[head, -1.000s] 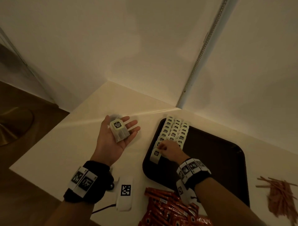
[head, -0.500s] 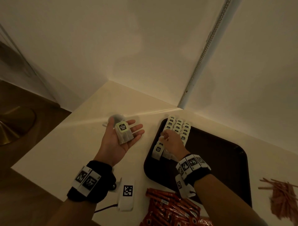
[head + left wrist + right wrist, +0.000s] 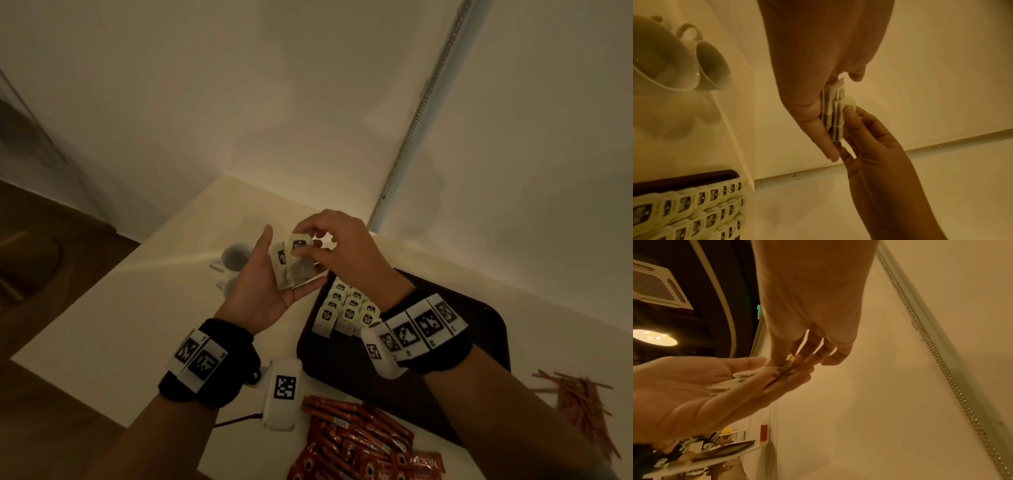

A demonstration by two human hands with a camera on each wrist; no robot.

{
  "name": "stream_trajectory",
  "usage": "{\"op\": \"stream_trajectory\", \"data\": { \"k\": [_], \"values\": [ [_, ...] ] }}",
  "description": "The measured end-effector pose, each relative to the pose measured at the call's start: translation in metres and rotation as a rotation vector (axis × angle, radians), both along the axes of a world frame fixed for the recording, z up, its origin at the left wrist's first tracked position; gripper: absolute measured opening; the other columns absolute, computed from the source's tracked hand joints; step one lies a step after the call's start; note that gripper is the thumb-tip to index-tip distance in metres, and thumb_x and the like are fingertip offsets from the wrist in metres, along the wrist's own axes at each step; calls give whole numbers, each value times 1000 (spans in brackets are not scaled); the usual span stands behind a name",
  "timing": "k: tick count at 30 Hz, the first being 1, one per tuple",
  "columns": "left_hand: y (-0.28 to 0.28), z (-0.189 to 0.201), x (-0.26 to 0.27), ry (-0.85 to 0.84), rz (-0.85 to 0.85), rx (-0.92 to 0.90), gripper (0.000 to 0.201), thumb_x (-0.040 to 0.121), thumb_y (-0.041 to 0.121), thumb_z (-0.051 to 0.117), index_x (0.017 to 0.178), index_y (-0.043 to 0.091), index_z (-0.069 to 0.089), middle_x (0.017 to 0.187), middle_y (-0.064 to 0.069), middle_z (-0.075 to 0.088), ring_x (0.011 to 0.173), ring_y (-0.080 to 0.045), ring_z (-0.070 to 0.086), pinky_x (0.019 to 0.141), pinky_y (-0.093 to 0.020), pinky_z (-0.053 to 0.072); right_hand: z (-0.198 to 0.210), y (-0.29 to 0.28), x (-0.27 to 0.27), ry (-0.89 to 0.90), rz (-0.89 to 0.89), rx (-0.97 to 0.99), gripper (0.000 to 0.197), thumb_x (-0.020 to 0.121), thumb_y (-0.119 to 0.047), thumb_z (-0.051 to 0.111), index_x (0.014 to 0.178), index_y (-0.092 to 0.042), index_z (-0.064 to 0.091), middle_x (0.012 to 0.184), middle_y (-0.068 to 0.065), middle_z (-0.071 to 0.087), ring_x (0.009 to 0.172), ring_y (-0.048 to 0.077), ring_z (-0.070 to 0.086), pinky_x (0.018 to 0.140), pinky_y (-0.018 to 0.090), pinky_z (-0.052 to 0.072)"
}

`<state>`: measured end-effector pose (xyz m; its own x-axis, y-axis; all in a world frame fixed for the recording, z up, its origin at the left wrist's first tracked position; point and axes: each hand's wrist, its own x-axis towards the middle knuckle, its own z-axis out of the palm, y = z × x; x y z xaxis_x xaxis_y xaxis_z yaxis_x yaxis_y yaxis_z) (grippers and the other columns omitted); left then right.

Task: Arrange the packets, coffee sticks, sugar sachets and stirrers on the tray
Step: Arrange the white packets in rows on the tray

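Observation:
My left hand (image 3: 260, 274) is held palm up above the table and carries a small stack of white packets (image 3: 284, 265). My right hand (image 3: 339, 246) reaches over it and pinches the top packet (image 3: 300, 245) between thumb and fingers. The left wrist view shows the stack (image 3: 835, 113) edge-on between both hands. In the right wrist view the pinched packet (image 3: 790, 361) is mostly hidden by fingers. Below the hands, rows of white packets (image 3: 349, 310) fill the far left corner of the dark tray (image 3: 342, 370).
Red coffee sticks (image 3: 359, 442) lie in a heap at the table's front edge. Thin brown stirrers (image 3: 582, 407) are piled to the right of the tray. Two white cups (image 3: 663, 56) stand left of the tray near the wall. A white marked device (image 3: 282, 394) sits beside my left wrist.
My right hand left the packet rows on the tray and moved up and left onto the stack in my left palm. My left hand has risen toward it.

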<state>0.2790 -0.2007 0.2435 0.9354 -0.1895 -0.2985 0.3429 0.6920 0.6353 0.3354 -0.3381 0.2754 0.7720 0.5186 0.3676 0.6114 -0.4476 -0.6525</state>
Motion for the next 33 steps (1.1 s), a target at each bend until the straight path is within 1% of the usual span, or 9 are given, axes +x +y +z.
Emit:
{"op": "stream_trajectory", "data": {
  "k": [2,6,10,14,18,24,28,31,33],
  "values": [
    [-4,3,0,-22,-2,4,62,90,60,33,120,13,61,120,-12,66,110,-26,64,84,-37,57,9,-6,-1,18,-40,56,14,80,-16,72,93,-11,71,80,-6,64,75,2,56,67,7,38],
    [-10,7,0,-82,77,15,56,82,52,48,122,15,58,115,-5,68,110,-22,64,83,-31,56,41,-17,-3,36,-95,98,9,85,-16,67,90,-12,73,75,-13,65,69,-6,57,60,6,40],
    [-21,21,0,-183,101,10,38,88,41,49,119,20,58,113,-1,69,104,-16,66,84,-29,55,77,-20,-3,-17,-105,-46,10,83,-23,70,91,-20,74,73,-10,67,64,2,56,60,7,40],
    [-34,34,0,-230,101,-28,37,85,36,53,116,16,58,107,-4,69,97,-18,67,78,-30,56,98,-19,-5,-55,-93,-214,13,84,-25,68,94,-20,73,65,-18,56,57,-2,52,61,3,37],
    [-41,37,-1,-244,57,-40,21,79,23,59,96,12,64,90,-1,73,84,-17,70,70,-25,57,104,-15,-7,-79,-97,-269,14,86,-22,64,96,-18,73,65,-18,55,56,-5,53,60,4,37],
    [-46,36,-7,-225,65,-156,19,75,14,59,94,9,62,83,-3,69,76,-15,69,63,-19,56,104,-12,-8,-35,-110,-252,18,86,-13,59,97,-16,73,62,-14,55,53,-10,51,58,5,39],
    [-43,33,-8,-234,123,-180,15,76,10,59,77,13,74,78,-3,71,75,-12,69,62,-16,55,106,-13,-11,-26,-105,-228,17,88,-15,59,98,-18,72,63,-13,55,55,-6,50,59,4,38],
    [-41,34,-8,-249,161,-191,16,78,10,59,92,9,67,80,-4,71,78,-12,68,64,-17,56,105,-15,-13,-26,-102,-200,16,89,-19,61,100,-19,71,68,-10,59,59,-2,51,62,2,39],
    [-41,34,-7,-265,180,-181,18,79,8,58,95,7,64,80,-6,70,76,-11,68,64,-17,55,103,-17,-12,-7,-104,-168,16,89,-21,62,102,-19,71,73,-12,61,62,-5,53,64,0,37]
  ]
}}
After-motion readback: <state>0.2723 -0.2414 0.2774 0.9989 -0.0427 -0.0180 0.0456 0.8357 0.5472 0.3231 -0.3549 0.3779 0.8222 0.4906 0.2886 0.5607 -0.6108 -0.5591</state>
